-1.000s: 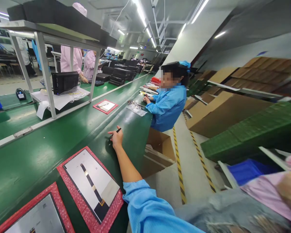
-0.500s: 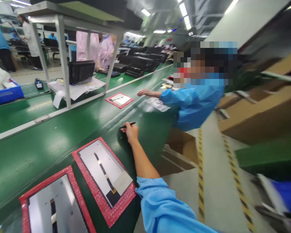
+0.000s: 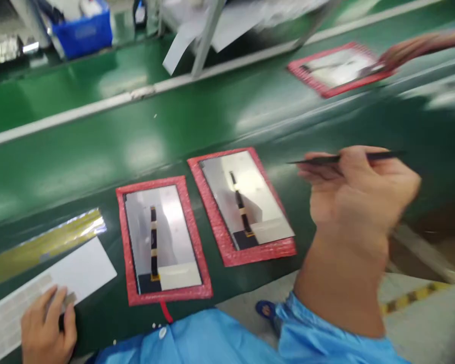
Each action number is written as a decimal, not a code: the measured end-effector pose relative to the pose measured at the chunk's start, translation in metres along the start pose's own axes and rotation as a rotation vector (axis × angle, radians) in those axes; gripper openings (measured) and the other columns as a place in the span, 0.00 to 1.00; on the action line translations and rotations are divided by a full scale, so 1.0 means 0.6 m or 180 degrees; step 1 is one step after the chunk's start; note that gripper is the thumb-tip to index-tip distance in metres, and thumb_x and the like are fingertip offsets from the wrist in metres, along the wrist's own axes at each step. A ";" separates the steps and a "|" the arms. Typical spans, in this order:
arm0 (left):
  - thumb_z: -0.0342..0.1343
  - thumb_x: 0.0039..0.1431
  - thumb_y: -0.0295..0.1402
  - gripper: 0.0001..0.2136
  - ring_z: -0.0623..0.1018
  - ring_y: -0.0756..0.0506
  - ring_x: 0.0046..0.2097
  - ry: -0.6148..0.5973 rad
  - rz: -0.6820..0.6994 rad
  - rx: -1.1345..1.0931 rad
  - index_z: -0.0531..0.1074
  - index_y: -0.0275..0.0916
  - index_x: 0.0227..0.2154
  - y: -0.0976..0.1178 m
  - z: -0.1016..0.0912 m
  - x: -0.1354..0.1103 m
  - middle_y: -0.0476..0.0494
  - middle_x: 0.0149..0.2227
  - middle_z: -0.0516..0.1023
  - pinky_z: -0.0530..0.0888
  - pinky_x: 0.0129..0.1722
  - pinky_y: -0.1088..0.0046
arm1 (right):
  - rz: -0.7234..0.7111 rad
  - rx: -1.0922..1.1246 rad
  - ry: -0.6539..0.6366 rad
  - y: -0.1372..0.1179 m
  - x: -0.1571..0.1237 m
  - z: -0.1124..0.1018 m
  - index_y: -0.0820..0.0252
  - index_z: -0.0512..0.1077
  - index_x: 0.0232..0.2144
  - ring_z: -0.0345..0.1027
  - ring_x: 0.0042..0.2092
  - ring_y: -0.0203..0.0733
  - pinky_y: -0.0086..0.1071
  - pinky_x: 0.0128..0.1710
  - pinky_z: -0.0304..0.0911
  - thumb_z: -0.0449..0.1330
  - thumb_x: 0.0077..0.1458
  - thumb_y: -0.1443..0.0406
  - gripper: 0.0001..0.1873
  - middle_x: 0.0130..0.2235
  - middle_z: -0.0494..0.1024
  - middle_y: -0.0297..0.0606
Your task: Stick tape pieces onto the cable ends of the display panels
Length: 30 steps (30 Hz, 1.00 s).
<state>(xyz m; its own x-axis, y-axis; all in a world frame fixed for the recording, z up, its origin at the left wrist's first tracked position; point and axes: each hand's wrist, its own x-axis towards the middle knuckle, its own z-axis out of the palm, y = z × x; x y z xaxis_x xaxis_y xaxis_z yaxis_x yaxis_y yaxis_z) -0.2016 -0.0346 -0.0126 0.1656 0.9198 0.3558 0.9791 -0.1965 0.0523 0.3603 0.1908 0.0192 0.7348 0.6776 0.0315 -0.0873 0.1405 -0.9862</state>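
My right hand [image 3: 358, 197] is raised above the green belt [image 3: 98, 162], fingers closed on a thin black pen-like tool [image 3: 326, 159] that lies level. Just left of it rest two grey panels with dark flex strips, each on a red foam mat [image 3: 246, 202] [image 3: 161, 237]. My left hand [image 3: 47, 326] sits at the lower left with its fingers curled on the corner of a white sheet [image 3: 49, 288]; a small dark object shows under the fingers. A yellow foil strip [image 3: 45, 242] lies beside that sheet.
A third red mat with a panel [image 3: 337, 68] lies far right on the belt, with another person's hand [image 3: 417, 45] at it. A blue bin [image 3: 83, 30] and a metal stand leg [image 3: 208, 35] are behind a white rail [image 3: 98, 103]. Floor with yellow tape [image 3: 420, 293] is at right.
The view has swung down and left onto the belt. My right hand with the tool has come back from the far reach toward me. My left hand, the white sheet and the foil strip have come into view.
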 end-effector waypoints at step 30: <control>0.58 0.69 0.26 0.23 0.75 0.31 0.60 -0.0651 -0.0295 -0.0493 0.69 0.38 0.66 0.065 -0.035 0.003 0.27 0.60 0.74 0.74 0.59 0.47 | -0.0032 -0.0404 -0.2210 -0.012 -0.553 0.042 0.55 0.80 0.44 0.87 0.42 0.50 0.45 0.41 0.86 0.69 0.59 0.74 0.13 0.43 0.88 0.38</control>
<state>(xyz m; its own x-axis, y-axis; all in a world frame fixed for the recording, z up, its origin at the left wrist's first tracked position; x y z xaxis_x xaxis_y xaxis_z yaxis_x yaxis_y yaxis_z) -0.1656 -0.0479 0.0096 0.1119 0.9827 0.1478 0.9640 -0.1435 0.2237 0.1001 -0.0167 0.0203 0.1323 0.9866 0.0954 0.0275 0.0925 -0.9953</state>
